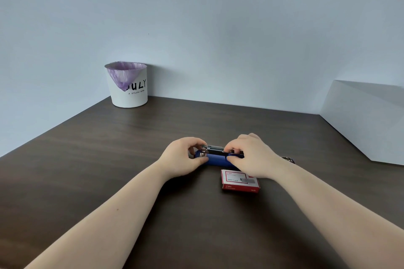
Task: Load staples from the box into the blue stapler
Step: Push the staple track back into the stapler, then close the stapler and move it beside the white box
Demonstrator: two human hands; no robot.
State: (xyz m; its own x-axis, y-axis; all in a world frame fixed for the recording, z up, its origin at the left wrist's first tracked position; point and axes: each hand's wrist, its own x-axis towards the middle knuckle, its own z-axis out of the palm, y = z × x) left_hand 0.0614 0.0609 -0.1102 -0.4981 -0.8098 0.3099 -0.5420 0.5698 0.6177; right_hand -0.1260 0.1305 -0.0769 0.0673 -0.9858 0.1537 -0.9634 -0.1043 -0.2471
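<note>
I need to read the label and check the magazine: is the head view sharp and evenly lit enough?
Head view: soft, even light, no glare on the dark wooden table; wide-angle bending at the edges; small print on the red cardboard staple box is too blurred to read; both hands, left hand and right hand, cover parts of the blue stapler.

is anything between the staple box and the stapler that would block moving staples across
Nothing visible does. The box lies on the table just in front of the stapler. Only the right hand, itself gripping the stapler, reaches over the box's far edge. The left hand holds the stapler's other end.
</note>
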